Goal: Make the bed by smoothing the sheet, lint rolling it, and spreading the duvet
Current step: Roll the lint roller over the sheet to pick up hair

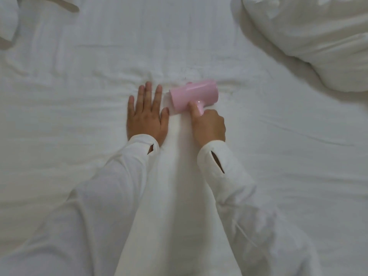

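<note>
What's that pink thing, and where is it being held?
A pink plastic lint roller, held by its short handle in the right hand. The left hand holds nothing.

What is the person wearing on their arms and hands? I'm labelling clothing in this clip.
Both arms are in long, loose white sleeves. Each cuff has a narrow slit near the wrist, seen on the left sleeve and right sleeve. The left hand and right hand are bare: no gloves.

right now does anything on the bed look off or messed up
Nothing is damaged or spilled. The sheet is still creased, with a ridge of wrinkles running across just beyond the pink lint roller. The duvet lies bunched at the upper right, not spread. The left hand lies flat; the right hand grips the roller's handle.
</note>
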The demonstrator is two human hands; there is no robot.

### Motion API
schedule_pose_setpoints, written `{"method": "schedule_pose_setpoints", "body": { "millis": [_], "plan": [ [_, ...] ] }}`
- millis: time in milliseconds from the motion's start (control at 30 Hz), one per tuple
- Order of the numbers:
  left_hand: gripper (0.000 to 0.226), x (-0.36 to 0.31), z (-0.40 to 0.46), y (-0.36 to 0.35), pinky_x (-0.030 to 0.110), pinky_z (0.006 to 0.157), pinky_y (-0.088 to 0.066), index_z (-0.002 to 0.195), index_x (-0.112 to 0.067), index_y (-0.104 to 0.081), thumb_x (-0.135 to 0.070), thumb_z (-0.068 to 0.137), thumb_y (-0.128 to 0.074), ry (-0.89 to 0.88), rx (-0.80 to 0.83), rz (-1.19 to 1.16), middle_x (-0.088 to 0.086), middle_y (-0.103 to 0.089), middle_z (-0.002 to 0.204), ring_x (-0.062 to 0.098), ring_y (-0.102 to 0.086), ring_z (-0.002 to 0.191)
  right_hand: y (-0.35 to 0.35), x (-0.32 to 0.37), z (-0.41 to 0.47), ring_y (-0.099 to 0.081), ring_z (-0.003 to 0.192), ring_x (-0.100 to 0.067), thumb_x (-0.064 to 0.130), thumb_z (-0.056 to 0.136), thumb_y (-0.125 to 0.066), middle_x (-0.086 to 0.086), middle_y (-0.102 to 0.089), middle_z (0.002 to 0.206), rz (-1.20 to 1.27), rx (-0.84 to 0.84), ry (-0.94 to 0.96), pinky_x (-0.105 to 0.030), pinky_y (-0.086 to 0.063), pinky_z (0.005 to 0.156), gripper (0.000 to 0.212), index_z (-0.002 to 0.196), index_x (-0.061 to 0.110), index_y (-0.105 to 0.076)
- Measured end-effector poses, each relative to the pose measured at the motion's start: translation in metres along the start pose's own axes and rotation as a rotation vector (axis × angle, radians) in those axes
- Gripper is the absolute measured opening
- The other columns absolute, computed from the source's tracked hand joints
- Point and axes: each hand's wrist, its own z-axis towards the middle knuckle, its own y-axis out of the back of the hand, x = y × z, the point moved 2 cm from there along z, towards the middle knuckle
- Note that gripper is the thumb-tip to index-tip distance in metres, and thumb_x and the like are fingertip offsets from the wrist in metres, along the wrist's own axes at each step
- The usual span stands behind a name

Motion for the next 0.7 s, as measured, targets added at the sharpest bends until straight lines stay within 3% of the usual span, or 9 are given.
{"method": "schedule_pose_setpoints", "body": {
  "millis": [100, 200, 500, 700],
  "plan": [
    [0.062, 0.000, -0.001, -0.001, 0.040, 0.117, 0.002, 0.152, -0.025, -0.004, -0.042, 0.095, -0.022, -0.012, -0.005, 0.005, 0.002, -0.001, 0.160, 0.017, 0.000, 0.147, -0.003, -0.027, -0.022, -0.060, 0.098, -0.038, 0.069, 0.091, -0.034, -0.019, -0.064, 0.106, -0.087, -0.025, -0.021, -0.037, -0.044, 0.078, 0.066, 0.100, 0.012, -0.065],
    [0.063, -0.001, -0.001, -0.002, 0.041, 0.117, 0.001, 0.152, -0.025, -0.005, -0.043, 0.094, -0.021, -0.014, -0.014, 0.006, 0.003, -0.002, 0.160, 0.018, -0.001, 0.147, -0.005, -0.055, -0.053, -0.059, 0.097, -0.038, 0.070, 0.091, -0.027, -0.018, -0.066, 0.101, -0.163, -0.027, -0.020, -0.037, -0.041, 0.074, 0.070, 0.095, 0.011, -0.065],
    [0.062, -0.002, 0.001, -0.001, 0.041, 0.117, 0.003, 0.152, -0.025, -0.010, -0.043, 0.093, -0.019, -0.002, -0.007, 0.022, 0.003, -0.004, 0.160, 0.019, -0.002, 0.147, -0.003, 0.050, 0.033, -0.059, 0.090, -0.032, 0.064, 0.091, -0.038, -0.010, -0.063, 0.103, 0.021, -0.021, 0.075, -0.034, -0.044, 0.073, 0.051, 0.095, 0.017, -0.057],
    [0.063, -0.002, 0.001, 0.001, 0.043, 0.117, -0.002, 0.152, -0.023, -0.014, -0.043, 0.093, -0.024, -0.004, -0.026, 0.025, 0.005, -0.010, 0.159, 0.021, -0.008, 0.147, -0.004, 0.004, 0.003, -0.057, 0.088, -0.035, 0.068, 0.091, -0.031, -0.015, -0.065, 0.102, -0.073, -0.012, 0.051, -0.034, -0.038, 0.072, 0.064, 0.098, 0.013, -0.064]
  ]
}}
